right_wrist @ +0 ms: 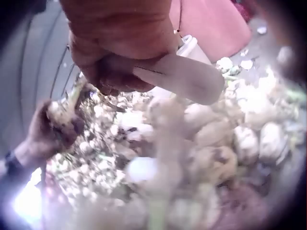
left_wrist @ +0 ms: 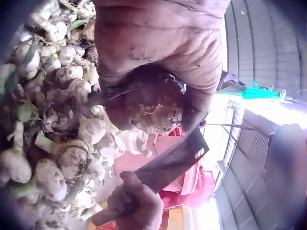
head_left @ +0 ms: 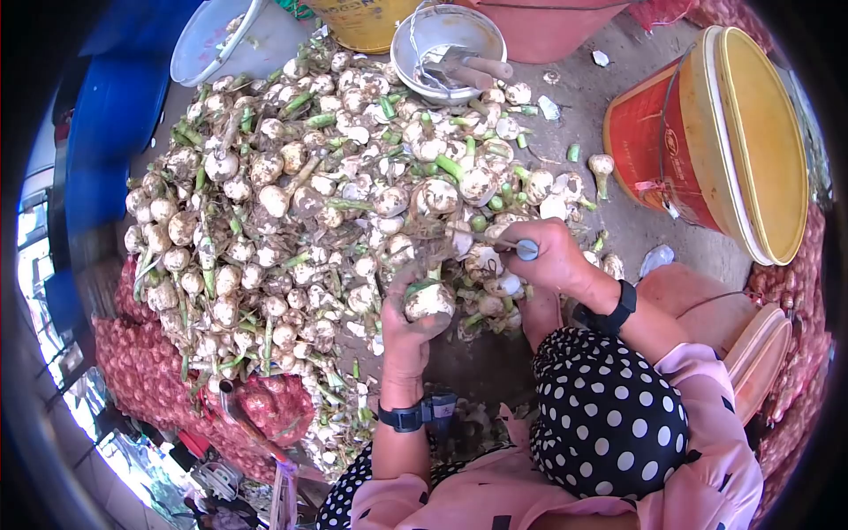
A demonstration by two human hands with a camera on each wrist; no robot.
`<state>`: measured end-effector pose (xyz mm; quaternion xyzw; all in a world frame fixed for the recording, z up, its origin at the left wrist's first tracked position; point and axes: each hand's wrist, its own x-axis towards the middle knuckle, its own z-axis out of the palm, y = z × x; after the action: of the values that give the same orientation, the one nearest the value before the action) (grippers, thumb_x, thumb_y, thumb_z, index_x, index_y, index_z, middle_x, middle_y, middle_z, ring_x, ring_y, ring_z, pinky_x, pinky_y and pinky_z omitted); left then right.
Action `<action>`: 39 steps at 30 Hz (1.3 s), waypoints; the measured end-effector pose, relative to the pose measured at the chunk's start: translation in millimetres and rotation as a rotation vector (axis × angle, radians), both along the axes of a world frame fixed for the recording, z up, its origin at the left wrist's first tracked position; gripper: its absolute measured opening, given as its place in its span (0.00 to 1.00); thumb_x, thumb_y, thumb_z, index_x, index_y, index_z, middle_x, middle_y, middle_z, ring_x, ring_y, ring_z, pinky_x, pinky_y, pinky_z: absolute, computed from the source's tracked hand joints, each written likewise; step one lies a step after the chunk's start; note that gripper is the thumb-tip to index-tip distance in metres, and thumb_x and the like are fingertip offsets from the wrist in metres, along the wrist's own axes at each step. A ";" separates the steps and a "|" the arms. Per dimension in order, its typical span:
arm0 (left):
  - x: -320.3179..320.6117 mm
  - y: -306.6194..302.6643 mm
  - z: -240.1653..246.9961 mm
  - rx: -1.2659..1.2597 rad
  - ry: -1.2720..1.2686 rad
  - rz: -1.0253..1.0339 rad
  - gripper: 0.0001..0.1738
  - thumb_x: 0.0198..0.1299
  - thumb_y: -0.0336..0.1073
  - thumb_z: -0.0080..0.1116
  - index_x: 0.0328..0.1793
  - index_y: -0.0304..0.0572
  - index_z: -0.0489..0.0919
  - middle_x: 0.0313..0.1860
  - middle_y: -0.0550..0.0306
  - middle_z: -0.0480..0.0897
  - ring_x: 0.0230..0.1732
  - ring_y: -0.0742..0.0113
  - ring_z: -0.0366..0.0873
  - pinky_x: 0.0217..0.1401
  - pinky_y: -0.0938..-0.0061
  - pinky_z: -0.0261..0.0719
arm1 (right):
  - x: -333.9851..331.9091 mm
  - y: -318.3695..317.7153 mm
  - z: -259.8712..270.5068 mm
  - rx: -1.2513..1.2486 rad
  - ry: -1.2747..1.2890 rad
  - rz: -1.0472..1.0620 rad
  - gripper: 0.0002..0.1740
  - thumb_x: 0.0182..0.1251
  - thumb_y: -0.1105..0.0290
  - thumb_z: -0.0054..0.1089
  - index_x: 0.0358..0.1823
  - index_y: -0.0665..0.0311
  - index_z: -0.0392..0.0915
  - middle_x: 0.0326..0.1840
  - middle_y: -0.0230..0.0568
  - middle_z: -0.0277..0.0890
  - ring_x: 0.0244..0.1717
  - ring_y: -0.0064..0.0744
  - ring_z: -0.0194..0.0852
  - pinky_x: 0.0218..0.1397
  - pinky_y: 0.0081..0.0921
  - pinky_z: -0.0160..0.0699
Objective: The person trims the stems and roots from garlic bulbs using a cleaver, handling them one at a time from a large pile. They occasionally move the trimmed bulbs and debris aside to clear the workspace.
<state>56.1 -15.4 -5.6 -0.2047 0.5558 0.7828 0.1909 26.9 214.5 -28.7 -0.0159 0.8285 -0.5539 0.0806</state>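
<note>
My left hand (head_left: 405, 334) grips a dirty white garlic bulb (head_left: 430, 302) with its fingers and thumb curled round it. Roots and part of the bulb are hidden by the fingers in the left wrist view. In my right hand (head_left: 565, 258) is a cleaver (left_wrist: 175, 165), gripped by its pale round handle (right_wrist: 184, 79). Its blade is broad and rectangular, with a small hole near one corner. In the head view the cleaver is just right of and above the held bulb. A heap of garlic bulbs (head_left: 265, 168) with cut green stems spreads beneath and beyond both hands.
At the back stand a white basin (head_left: 405, 42) holding wooden-handled tools (head_left: 468, 75), a yellow bucket (head_left: 353, 22) and a pale tub (head_left: 212, 53). A red bucket with a yellow lid (head_left: 764, 146) lies tilted at right. Red mesh sacks (head_left: 150, 371) lie at left.
</note>
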 end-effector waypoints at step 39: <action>-15.3 19.4 7.3 -0.374 0.211 -0.175 0.39 0.46 0.40 0.73 0.63 0.36 0.66 0.52 0.53 0.77 0.52 0.66 0.76 0.54 0.74 0.75 | -0.6 -15.7 44.9 0.352 0.397 0.340 0.17 0.29 0.70 0.65 0.25 0.59 0.68 0.21 0.35 0.68 0.24 0.40 0.73 0.25 0.35 0.72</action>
<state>40.9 4.0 1.7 -0.1045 0.7237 0.6636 0.1577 26.3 198.8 16.2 -0.2479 0.8966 -0.3667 0.0105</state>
